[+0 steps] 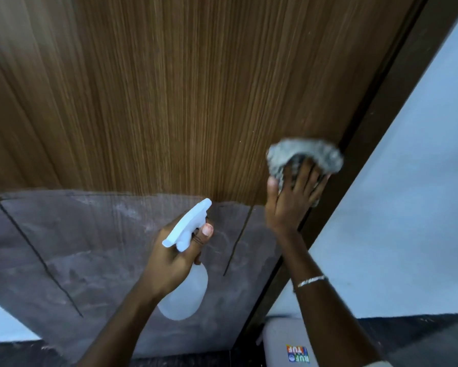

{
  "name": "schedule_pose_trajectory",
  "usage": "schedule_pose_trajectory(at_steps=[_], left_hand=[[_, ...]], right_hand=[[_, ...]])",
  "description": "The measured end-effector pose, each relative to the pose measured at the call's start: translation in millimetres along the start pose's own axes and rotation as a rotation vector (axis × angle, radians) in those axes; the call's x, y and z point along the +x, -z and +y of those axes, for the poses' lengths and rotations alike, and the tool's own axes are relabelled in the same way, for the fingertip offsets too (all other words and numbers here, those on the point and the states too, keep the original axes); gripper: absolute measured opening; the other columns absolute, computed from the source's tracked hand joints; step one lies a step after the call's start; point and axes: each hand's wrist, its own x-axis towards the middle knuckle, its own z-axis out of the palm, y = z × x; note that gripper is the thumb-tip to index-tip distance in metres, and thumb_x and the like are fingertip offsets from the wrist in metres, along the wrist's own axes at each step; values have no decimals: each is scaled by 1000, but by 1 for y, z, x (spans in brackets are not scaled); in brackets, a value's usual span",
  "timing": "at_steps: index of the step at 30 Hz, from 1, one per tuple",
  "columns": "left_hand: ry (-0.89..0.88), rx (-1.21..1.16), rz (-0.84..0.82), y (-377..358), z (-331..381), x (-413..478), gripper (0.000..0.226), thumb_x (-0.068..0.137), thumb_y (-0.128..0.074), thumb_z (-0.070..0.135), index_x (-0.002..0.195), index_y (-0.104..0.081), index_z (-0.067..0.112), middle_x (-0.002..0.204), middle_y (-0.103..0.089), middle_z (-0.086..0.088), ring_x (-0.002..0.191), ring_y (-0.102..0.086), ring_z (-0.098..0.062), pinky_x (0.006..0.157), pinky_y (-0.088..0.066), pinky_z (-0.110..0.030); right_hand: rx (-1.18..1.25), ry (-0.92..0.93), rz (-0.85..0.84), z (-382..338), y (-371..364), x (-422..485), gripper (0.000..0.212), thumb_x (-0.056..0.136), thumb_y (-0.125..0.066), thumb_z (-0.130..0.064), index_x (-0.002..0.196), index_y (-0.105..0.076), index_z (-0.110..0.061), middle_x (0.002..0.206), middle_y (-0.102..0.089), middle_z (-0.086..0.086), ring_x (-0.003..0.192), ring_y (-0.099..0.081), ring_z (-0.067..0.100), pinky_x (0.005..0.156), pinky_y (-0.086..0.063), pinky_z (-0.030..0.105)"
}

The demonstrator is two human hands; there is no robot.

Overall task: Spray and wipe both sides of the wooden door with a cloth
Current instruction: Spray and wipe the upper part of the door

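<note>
The wooden door fills the upper view, brown with vertical grain; its lower part is a grey panel. My right hand presses a crumpled grey cloth flat against the door near its right edge, fingers spread and fairly straight. My left hand grips the neck of a white spray bottle, thumb beside the trigger head, nozzle pointing up toward the door. The cloth looks blurred.
A dark door frame runs diagonally on the right, with a pale wall beyond it. A white container with a colourful sticker stands on the dark floor at the bottom. A bracelet circles my right wrist.
</note>
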Motion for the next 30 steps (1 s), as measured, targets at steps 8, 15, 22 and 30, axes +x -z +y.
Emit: schedule_pose_trajectory(at_steps=[8, 15, 22, 30], left_hand=[[-18, 25, -68, -17, -14, -16, 29, 98, -57, 31, 83, -60, 7, 61, -53, -5, 53, -55, -18, 54, -48, -32], [-6, 68, -25, -33, -30, -40, 29, 97, -57, 40, 79, -56, 17, 62, -52, -2, 52, -53, -19, 50, -46, -36], [5, 54, -55, -32, -42, -45, 35, 94, -58, 48, 92, -62, 14, 61, -59, -5, 48, -58, -17, 48, -51, -34], [-2, 26, -22, -20, -40, -23, 30, 98, -58, 36, 91, -63, 7, 57, -59, -7, 49, -60, -20, 50, -50, -43]], right_hand=[[-23, -64, -247, 28, 2, -71, 51, 110, -32, -44, 123, -64, -6, 138, -49, 25, 131, -41, 43, 106, -35, 77], [200, -61, 139, 4, 13, 24, 73, 108, -46, -29, 162, -1, -48, 157, -28, 24, 145, -22, 48, 118, -24, 70], [40, -250, -311, 14, -8, -127, 46, 111, -30, -45, 134, -50, -10, 143, -49, 34, 134, -41, 55, 104, -37, 77], [80, -72, 102, -34, -11, 1, 47, 109, -32, -42, 146, -48, -16, 153, -44, 30, 145, -29, 51, 120, -13, 71]])
